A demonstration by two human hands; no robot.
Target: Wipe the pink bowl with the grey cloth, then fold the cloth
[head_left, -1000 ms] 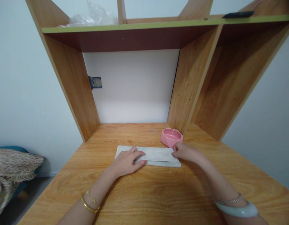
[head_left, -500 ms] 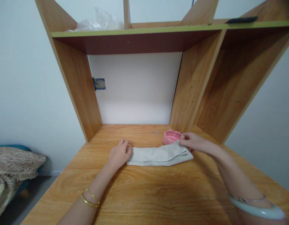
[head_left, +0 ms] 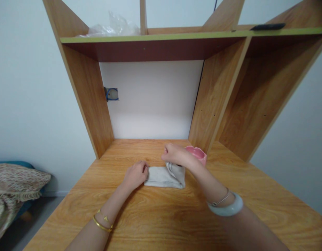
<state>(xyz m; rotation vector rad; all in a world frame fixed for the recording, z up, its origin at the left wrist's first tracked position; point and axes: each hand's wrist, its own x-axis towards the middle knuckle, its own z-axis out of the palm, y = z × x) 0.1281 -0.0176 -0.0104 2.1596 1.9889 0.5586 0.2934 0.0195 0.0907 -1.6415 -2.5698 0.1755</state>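
A light grey cloth [head_left: 159, 176], folded into a narrow strip, lies on the wooden desktop. My left hand [head_left: 136, 174] rests at its left end, fingers curled and closed on the edge there. The cloth's right part is bent up and over toward the left, lifted by my right hand [head_left: 173, 153], whose closed fingers grip its end above the strip. Part of the lifted end is hidden behind that hand. A pink scalloped ashtray [head_left: 201, 156] stands just behind my right wrist, partly covered by the forearm.
A wooden shelf unit rises from the back of the desk [head_left: 161, 216], with side panels left and right. On its upper shelf [head_left: 171, 35] lie a clear plastic bag [head_left: 116, 27] and a dark flat object [head_left: 267, 27]. A patterned blanket [head_left: 17, 184] drapes over a blue seat at left.
My right hand has moved left, carrying the cloth's right end up and over the strip, which now looks shorter. My left hand stays at the left end. More of the ashtray's right side shows.
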